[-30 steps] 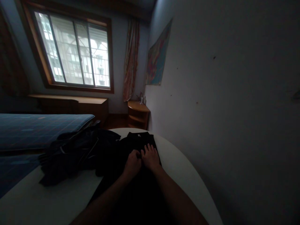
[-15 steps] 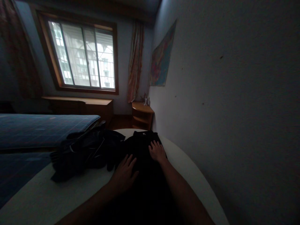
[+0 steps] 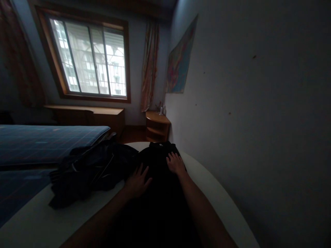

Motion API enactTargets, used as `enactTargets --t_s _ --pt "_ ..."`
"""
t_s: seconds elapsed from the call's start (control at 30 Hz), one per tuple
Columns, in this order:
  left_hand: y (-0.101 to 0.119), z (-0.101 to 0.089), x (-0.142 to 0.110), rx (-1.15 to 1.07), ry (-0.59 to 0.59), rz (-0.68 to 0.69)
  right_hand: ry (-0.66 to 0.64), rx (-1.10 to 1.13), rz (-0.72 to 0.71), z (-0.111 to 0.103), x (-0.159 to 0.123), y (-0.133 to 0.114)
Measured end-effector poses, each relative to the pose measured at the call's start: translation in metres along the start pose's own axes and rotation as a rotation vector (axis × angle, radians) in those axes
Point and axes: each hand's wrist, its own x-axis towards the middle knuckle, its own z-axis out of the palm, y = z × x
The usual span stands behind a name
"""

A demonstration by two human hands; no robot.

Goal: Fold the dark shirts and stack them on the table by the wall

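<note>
A black garment lies spread flat on a round white table in front of me. My left hand rests flat on the garment's left side with its fingers spread. On the garment's upper right part, near the collar, my right hand lies palm down, fingers stretched out. Neither hand holds anything. The room is dim and the lower part of the garment is hard to make out.
A heap of dark clothes lies on the table to the left of the garment. A bed with a blue checked cover stands further left. The wall runs close along the right. A wooden corner shelf stands beyond the table.
My hands were together at the garment's middle a second ago. They have since slid apart, the left one down and leftward, the right one up toward the collar, both flattening out.
</note>
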Motion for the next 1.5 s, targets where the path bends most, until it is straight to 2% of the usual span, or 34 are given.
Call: enactTargets --t_s 0.2,0.37,0.43,0.53,0.63,0.77,0.87,0.97,1.03,1.13,1.2,1.27,1.33,1.4,1.5 --pt "-0.002 0.001 0.000 0.007 0.031 0.021 -0.019 0.038 -0.083 -0.007 -0.009 -0.003" --pt "0.012 -0.011 -0.012 0.057 0.034 0.111 -0.083 0.114 -0.218 -0.014 -0.049 0.009" --pt "0.028 -0.018 -0.027 0.049 0.010 0.242 -0.118 0.194 -0.305 -0.016 -0.069 0.022" --pt "0.062 -0.027 -0.057 -0.083 -0.067 0.577 -0.135 0.336 -0.408 -0.022 -0.094 0.043" --pt "0.102 -0.032 -0.088 -0.246 -0.197 0.822 -0.103 0.446 -0.400 -0.030 -0.114 0.058" --pt "0.145 -0.035 -0.115 -0.342 -0.303 0.868 -0.045 0.513 -0.347 -0.038 -0.139 0.063" --pt "0.160 -0.032 -0.129 -0.373 -0.356 0.806 -0.012 0.525 -0.351 -0.039 -0.153 0.061" --pt "0.161 -0.022 -0.140 -0.416 -0.371 0.689 -0.012 0.532 -0.355 -0.041 -0.161 0.060" --pt "0.159 -0.009 -0.144 -0.432 -0.420 0.662 -0.014 0.527 -0.359 -0.044 -0.163 0.059" --pt "0.152 0.019 -0.146 -0.320 -0.468 0.849 -0.017 0.506 -0.360 -0.047 -0.164 0.058" --pt "0.147 0.038 -0.148 -0.192 -0.364 0.957 -0.018 0.490 -0.363 -0.048 -0.164 0.058" --pt "0.143 0.051 -0.154 -0.169 -0.270 0.953 -0.019 0.475 -0.368 -0.048 -0.164 0.058" --pt "0.140 0.053 -0.160 -0.241 -0.240 0.930 -0.012 0.456 -0.365 -0.046 -0.163 0.059" --pt "0.137 0.047 -0.166 -0.292 -0.238 0.947 0.004 0.422 -0.352 -0.043 -0.161 0.061" --pt "0.134 0.035 -0.170 -0.218 -0.207 1.080 0.037 0.360 -0.332 -0.039 -0.160 0.062"
